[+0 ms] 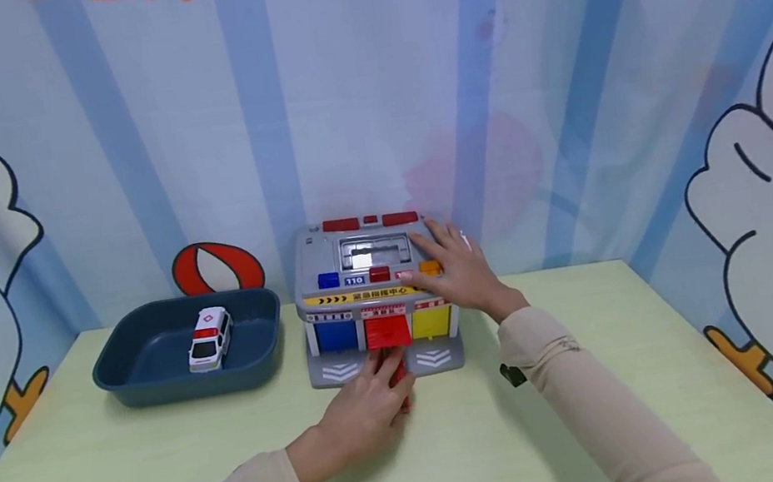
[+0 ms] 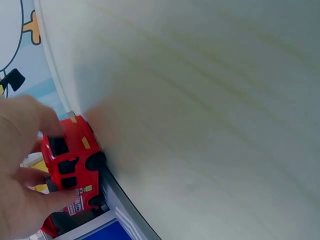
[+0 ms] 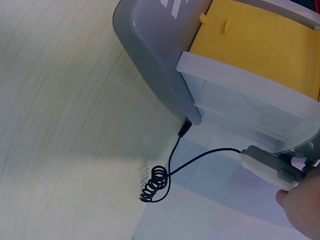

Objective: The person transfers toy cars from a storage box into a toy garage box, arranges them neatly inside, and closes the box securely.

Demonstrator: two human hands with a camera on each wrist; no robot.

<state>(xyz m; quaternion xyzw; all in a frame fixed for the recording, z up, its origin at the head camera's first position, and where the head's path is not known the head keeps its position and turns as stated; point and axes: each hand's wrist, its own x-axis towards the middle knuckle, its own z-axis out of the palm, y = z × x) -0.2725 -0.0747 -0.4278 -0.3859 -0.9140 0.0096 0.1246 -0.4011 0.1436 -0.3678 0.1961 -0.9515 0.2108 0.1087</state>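
Several risks stand out to us around the red car [image 2: 82,179], which is at the front of the middle bay of the toy garage [image 1: 357,297], its far end close by the red door [image 1: 387,331]. Our left hand [image 1: 363,409] pinches it between thumb and fingers, closed only as far as the car's body allows; our right hand [image 1: 463,273] lies on the right of the roof, fingers spread, and seems to grip nothing. If we push at a slant, a wheel could rub the bay post, and a low-hanging door could snag the car's roof; we cannot tell whether the two touch. A hard shove could slide the garage toward the curtain [image 1: 363,93] if our right hand presses too lightly. Near that hand, a handset [image 3: 270,167] shows at the garage's side, its coiled cord [image 3: 159,177] within reach of a careless knock. The blue door [image 1: 336,335] and yellow door [image 1: 431,322] flank the bay and appear lowered. Off to our left, a tray [image 1: 182,389] holds a white ambulance [image 1: 211,339], well apart from the work. What mostly stands in the way is our own left hand, hiding much of the car from above.
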